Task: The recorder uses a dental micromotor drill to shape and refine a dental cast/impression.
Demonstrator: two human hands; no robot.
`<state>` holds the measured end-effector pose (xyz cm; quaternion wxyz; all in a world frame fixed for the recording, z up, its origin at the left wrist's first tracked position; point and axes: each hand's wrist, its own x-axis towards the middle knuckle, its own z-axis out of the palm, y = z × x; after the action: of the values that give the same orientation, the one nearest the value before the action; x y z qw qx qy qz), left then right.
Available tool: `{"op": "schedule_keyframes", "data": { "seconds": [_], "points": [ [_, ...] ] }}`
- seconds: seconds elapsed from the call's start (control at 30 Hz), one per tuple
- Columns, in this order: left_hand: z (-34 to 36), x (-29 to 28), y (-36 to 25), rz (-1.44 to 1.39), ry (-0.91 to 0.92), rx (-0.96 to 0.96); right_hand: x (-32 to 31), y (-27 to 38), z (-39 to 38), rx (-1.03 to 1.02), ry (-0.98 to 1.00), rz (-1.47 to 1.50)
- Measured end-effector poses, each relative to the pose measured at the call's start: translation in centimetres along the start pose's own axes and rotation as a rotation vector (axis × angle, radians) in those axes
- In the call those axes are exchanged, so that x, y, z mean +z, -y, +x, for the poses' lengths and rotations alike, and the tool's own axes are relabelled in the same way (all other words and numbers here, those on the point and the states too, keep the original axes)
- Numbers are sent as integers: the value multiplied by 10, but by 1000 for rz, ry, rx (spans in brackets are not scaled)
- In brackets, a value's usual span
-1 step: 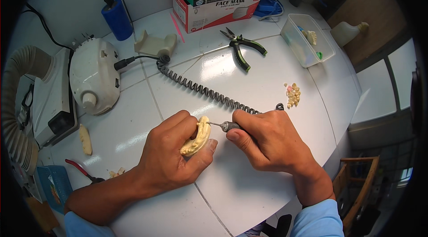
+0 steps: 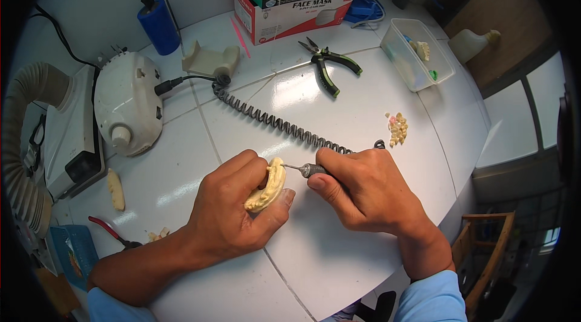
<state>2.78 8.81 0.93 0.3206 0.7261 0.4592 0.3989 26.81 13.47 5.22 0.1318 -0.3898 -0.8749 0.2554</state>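
Hands (image 2: 225, 204) partly hiding dental cast (image 2: 276, 187), rotary handpiece (image 2: 311, 170).

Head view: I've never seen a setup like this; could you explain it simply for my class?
These are a person's bare hands, filmed from above by a wide fisheye camera worn on the head, so straight edges bend. The left hand holds a cream-coloured, curved dental model. The right hand grips a slim, dark grey handpiece, its thin metal tip at the model. A black coiled cable joins a rounded white machine. On the white tiled table lie black-and-green metal pliers and small cream pieces.
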Motion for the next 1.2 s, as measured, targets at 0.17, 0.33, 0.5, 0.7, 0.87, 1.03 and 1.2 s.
{"op": "schedule_keyframes", "data": {
  "seconds": [0.17, 0.33, 0.5, 0.7, 0.87, 1.03, 1.2],
  "points": [
    [1, 1, 0, -1, 1, -5, -2, 2, -2, -9, 29, 6],
    [1, 1, 0, -6, -3, -9, -3, 5, -2, -9, 48, 6],
    [0, -1, -1, 21, 11, -5, -3, 4, -2, 4, 19, -9],
    [0, -3, 0, 46, 38, -5, -2, 3, -2, 0, 16, -10],
    [1, -2, 1, 49, 30, -4, -4, 5, -2, 12, 59, -12],
    [1, -3, 0, 56, 36, 3, -4, 5, -2, 18, 53, -1],
    [1, -3, -1, 49, 34, 9, -3, 3, -2, 9, 22, -18]
  ]
}}
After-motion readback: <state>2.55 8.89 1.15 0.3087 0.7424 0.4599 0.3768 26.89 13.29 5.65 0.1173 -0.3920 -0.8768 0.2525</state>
